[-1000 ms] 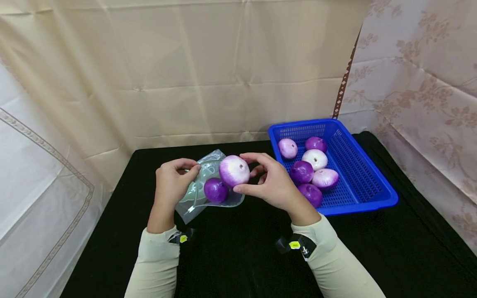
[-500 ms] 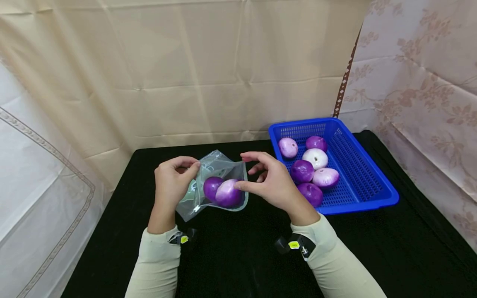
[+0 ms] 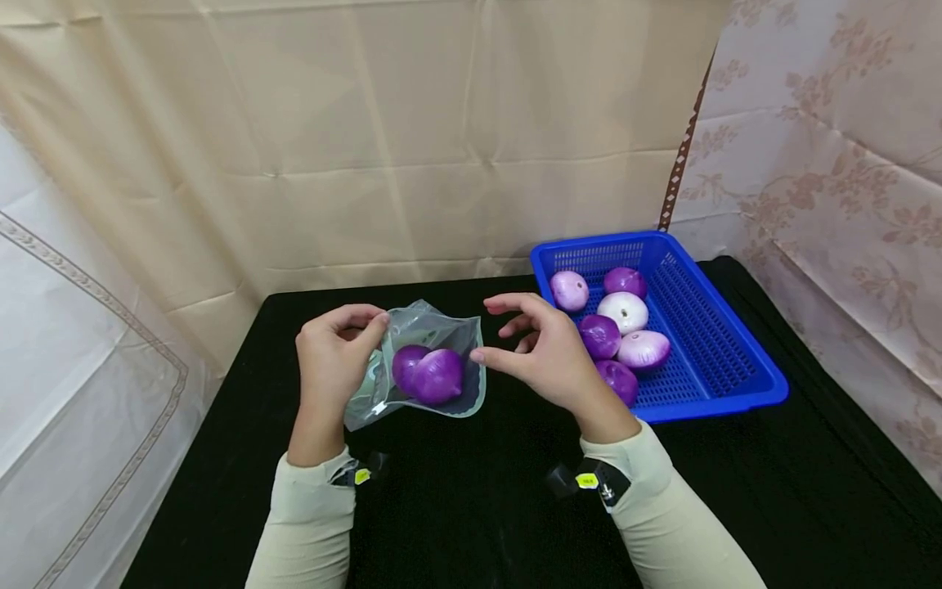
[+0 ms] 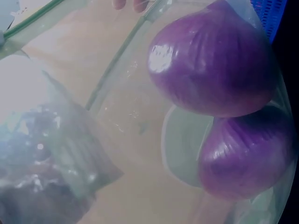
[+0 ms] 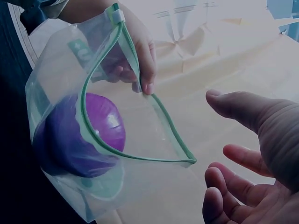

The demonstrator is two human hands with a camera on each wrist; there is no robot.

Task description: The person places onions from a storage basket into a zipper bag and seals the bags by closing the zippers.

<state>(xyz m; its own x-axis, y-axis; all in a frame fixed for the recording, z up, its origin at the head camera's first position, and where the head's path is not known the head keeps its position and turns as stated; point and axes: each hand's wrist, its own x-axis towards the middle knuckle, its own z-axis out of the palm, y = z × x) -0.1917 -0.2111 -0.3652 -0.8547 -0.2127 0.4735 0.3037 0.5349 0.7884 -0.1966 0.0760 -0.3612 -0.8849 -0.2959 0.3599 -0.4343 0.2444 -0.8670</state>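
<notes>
My left hand (image 3: 331,360) pinches the top edge of a clear zip bag (image 3: 371,397) between thumb and fingers. The bag has a green zip edge and a small white slider (image 5: 118,16), and its mouth gapes toward the right. Two purple onions lie inside: the front onion (image 3: 440,378) overlaps the other onion (image 4: 247,158). Just right of the mouth, my right hand (image 3: 548,352) holds nothing, its thumb and fingers spread apart. In the right wrist view the spread fingers (image 5: 238,186) face the bag's opening.
At the right stands a blue plastic basket (image 3: 706,368) with several purple and white onions, such as a white onion (image 3: 622,312). A black cloth (image 3: 471,507) covers the table. Behind it hangs a beige curtain (image 3: 368,147), with a floral cloth (image 3: 839,188) to the right.
The right hand let a white-and-purple onion go into the bag beside the first, then drew back slightly right. The onion rolled over to show its purple side; the left hand kept its pinch.
</notes>
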